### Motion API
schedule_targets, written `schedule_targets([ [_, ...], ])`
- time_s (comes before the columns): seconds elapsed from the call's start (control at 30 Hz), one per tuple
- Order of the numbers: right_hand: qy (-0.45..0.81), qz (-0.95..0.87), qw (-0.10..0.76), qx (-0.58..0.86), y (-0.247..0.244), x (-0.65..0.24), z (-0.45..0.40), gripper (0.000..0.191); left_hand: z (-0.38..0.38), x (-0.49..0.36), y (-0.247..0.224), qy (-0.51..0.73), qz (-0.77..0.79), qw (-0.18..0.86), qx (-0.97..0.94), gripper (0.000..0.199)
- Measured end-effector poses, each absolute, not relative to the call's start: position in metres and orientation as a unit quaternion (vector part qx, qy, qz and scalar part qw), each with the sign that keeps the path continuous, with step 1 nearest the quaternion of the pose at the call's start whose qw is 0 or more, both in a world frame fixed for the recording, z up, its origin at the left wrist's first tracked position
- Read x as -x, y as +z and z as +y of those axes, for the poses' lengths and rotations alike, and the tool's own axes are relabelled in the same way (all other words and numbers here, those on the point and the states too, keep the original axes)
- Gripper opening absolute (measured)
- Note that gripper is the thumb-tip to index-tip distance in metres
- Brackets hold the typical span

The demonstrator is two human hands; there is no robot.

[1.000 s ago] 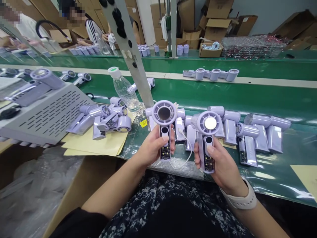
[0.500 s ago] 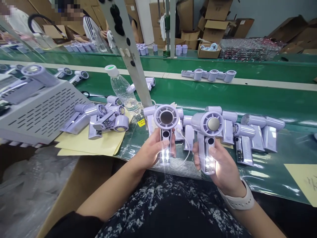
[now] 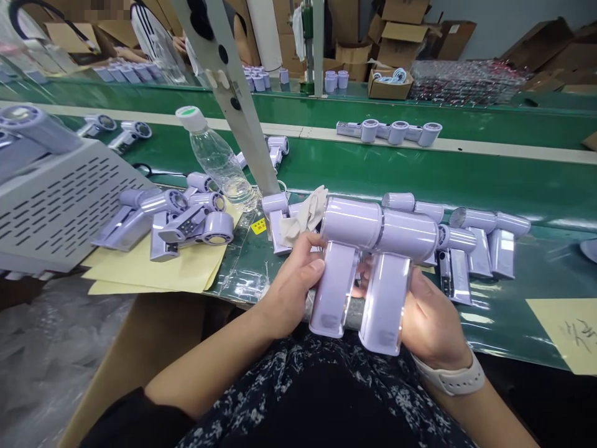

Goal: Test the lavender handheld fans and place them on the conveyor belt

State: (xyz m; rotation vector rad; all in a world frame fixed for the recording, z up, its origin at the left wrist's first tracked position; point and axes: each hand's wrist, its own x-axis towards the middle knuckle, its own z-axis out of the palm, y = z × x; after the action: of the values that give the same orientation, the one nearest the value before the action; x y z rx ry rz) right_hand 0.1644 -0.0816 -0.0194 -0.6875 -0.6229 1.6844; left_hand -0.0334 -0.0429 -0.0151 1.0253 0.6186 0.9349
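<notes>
My left hand (image 3: 298, 280) is closed on a lilac handheld fan (image 3: 336, 283), its plain side toward me and its handle pointing down. A second lilac handheld fan (image 3: 385, 298) is gripped by my right hand (image 3: 431, 317), turned the same way. The two barrel-shaped heads line up end to end and appear to touch, while the handles stand apart. Some of my fingers are hidden behind the handles. Just behind the left fan shows a crumpled whitish cloth or glove (image 3: 305, 214). More lilac fans (image 3: 480, 242) stand on the green bench beyond my right hand.
Several fans (image 3: 191, 218) lie on yellow paper (image 3: 153, 267) at left, beside a slotted grey metal box (image 3: 79, 205). A clear bottle (image 3: 217, 158) leans near a slanted metal post (image 3: 242, 106). Three fans (image 3: 396, 132) rest on the pale strip. People work across the bench.
Both fans have been turned from their round grille ends and lit handle fronts to their plain sides. They have come together, head against head. The view has shifted slightly.
</notes>
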Motion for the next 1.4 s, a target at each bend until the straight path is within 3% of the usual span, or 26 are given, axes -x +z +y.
schedule_targets([
  [0.13,0.702,-0.274,0.579,0.312,-0.01,-0.166,-0.08,0.022,-0.044,0.034,-0.005,0.416,0.251,0.748,-0.453,0.039],
  [0.3,0.719,-0.227,0.575,0.319,-0.007,-0.165,-0.071,0.023,-0.035,0.027,-0.004,0.403,0.246,0.777,-0.416,0.057],
  [0.57,0.717,-0.237,0.565,0.333,0.001,-0.156,-0.072,0.032,-0.038,0.025,-0.011,0.406,0.264,0.792,-0.373,0.044],
  [0.7,0.698,-0.244,0.587,0.33,0.001,-0.162,-0.074,0.034,-0.038,0.028,-0.008,0.403,0.22,0.805,-0.374,0.024],
  [0.87,0.597,-0.251,0.652,0.394,-0.005,-0.168,-0.075,0.028,-0.035,0.031,-0.012,0.403,0.231,0.783,-0.414,0.043],
  [1.03,0.585,-0.228,0.642,0.44,-0.005,-0.163,-0.075,0.021,-0.033,0.029,-0.018,0.397,0.27,0.757,-0.443,0.071],
  [1.4,0.618,-0.199,0.629,0.428,-0.015,-0.157,-0.067,0.018,-0.032,0.026,-0.022,0.377,0.314,0.761,-0.424,0.079],
])
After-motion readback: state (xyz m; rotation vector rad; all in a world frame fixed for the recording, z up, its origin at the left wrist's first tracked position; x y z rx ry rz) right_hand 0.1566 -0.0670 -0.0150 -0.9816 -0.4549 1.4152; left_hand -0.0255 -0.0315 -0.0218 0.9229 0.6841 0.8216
